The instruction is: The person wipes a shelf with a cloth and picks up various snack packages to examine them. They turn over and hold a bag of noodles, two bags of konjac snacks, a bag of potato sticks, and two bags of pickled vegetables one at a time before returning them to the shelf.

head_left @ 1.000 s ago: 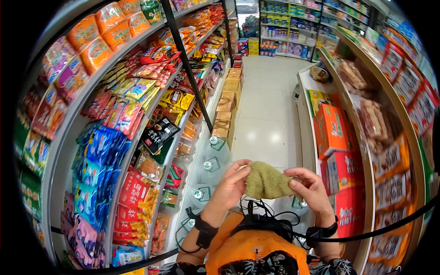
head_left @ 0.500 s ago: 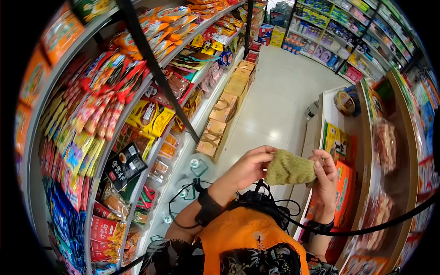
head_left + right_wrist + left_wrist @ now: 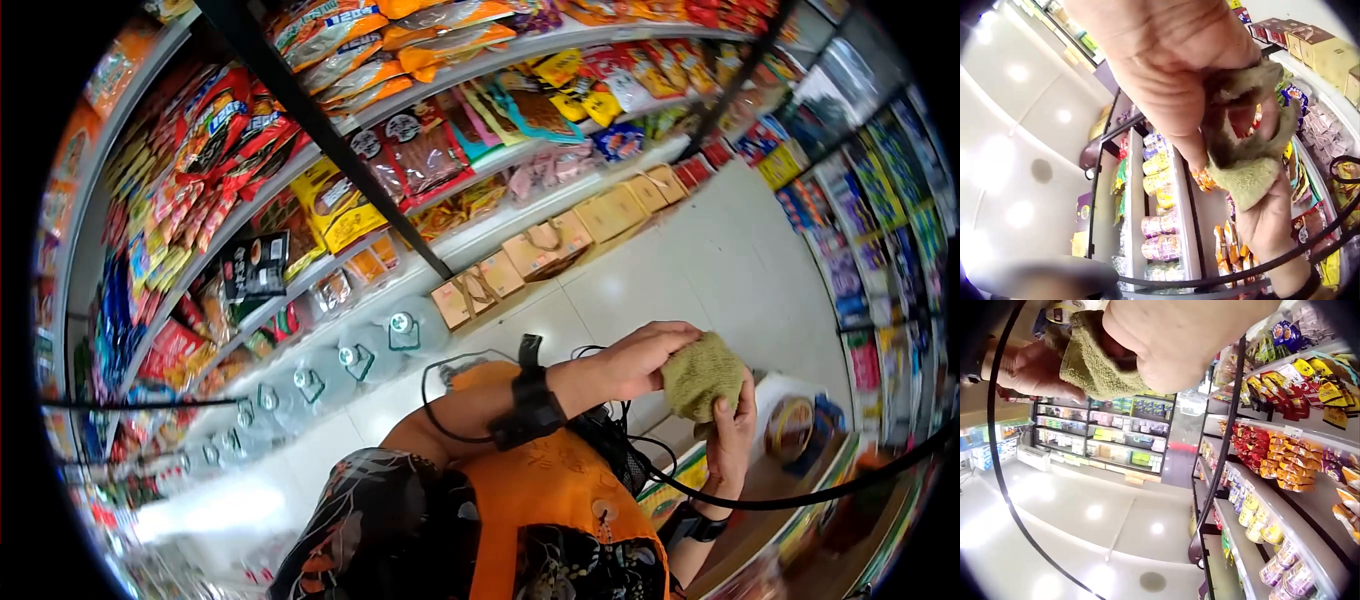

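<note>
A folded green cloth (image 3: 703, 378) is held up between both hands in front of the orange apron. The left hand (image 3: 648, 362) grips its left edge, with some fingertips hidden behind the fabric. On the other side the right hand (image 3: 732, 430) pinches the lower right edge between thumb and fingers. In the left wrist view the cloth (image 3: 1094, 362) hangs between the two hands. The right wrist view shows the cloth (image 3: 1250, 178) bent into an open loop, with the right hand (image 3: 1166, 69) near the camera and the left hand (image 3: 1267, 219) beyond.
Shelves of snack packets (image 3: 430, 150) run along the left and top. Below them stand boxes (image 3: 545, 245) and several large water bottles (image 3: 365, 360) on the floor. A low shelf with a round tub (image 3: 790, 425) is at the lower right. Black cables (image 3: 640, 450) hang by the apron.
The head view has turned, so the shelves and boxes now slant across the top. Both hands and the cloth have shifted right in it, and the cloth looks more bunched.
</note>
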The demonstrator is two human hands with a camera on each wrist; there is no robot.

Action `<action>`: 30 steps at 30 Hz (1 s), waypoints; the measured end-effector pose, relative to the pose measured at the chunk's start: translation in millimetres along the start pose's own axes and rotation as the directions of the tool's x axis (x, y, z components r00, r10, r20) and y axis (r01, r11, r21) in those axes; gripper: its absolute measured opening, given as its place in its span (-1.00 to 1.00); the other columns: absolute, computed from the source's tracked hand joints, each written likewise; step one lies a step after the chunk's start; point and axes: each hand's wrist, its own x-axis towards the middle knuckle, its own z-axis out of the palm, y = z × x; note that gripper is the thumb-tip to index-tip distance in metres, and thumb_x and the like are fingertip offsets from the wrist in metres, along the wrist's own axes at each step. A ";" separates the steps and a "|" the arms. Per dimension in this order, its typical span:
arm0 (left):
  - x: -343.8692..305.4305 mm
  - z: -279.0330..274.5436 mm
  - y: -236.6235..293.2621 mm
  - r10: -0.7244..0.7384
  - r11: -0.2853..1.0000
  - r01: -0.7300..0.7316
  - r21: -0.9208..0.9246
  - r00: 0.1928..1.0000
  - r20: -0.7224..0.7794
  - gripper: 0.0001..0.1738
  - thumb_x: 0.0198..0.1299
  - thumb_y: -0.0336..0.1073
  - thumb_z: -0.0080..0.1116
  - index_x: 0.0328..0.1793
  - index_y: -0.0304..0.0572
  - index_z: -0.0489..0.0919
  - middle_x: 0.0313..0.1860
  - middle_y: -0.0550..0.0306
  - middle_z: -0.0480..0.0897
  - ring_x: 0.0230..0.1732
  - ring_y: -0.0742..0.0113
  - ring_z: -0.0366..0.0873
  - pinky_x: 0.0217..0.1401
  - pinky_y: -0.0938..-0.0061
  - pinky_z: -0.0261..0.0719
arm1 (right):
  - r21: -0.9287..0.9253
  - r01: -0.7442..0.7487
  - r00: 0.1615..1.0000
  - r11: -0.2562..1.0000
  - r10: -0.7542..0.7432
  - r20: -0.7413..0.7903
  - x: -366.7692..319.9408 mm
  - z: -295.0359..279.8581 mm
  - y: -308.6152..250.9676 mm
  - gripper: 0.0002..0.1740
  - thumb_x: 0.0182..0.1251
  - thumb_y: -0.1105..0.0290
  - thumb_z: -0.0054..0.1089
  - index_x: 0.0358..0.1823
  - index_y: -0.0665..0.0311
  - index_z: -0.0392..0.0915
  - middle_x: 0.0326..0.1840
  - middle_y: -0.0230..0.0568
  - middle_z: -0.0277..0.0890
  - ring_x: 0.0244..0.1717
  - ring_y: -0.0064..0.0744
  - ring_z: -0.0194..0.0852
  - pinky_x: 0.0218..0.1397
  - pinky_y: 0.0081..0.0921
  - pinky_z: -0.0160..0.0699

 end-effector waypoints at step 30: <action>84.4 -31.8 108.2 0.678 0.665 -0.747 0.006 0.600 -0.425 -0.36 0.28 -0.35 0.14 0.43 -0.08 0.14 0.22 0.08 0.43 0.20 0.21 0.46 -0.02 0.05 0.68 | -0.161 -0.268 0.405 0.950 0.263 0.876 342.2 64.5 -15.5 -0.45 0.43 0.42 0.01 0.39 0.41 0.14 0.29 -0.22 0.32 0.23 -0.48 0.30 0.28 -0.53 0.28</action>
